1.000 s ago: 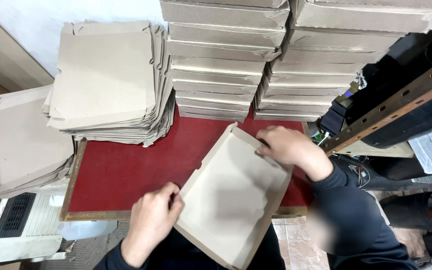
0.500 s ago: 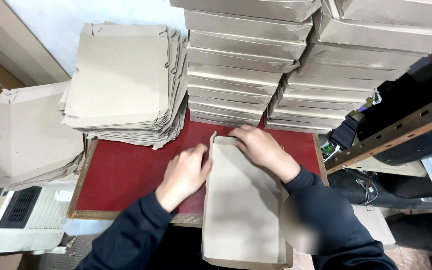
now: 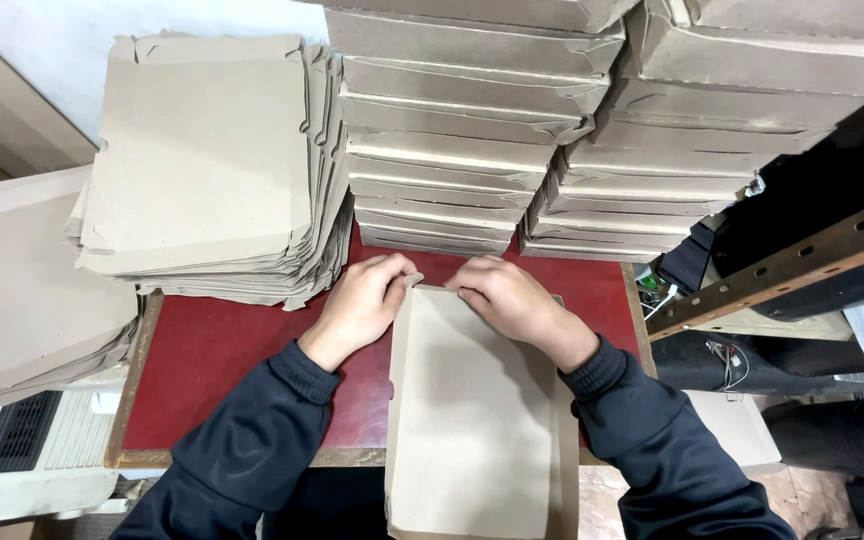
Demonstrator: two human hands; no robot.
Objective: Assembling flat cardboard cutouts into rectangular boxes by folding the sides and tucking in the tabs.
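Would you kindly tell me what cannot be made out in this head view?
- Far edge of the cardboard box: covered by the left hand and right hand.
- Its near end: cut off by the bottom edge.
- Top of the stacks of folded boxes: cut off by the top edge.

Red-topped table (image 3: 222,360) under flat cardboard sheets (image 3: 202,170), 2 folded-box stacks (image 3: 452,150), half-folded box (image 3: 472,410)
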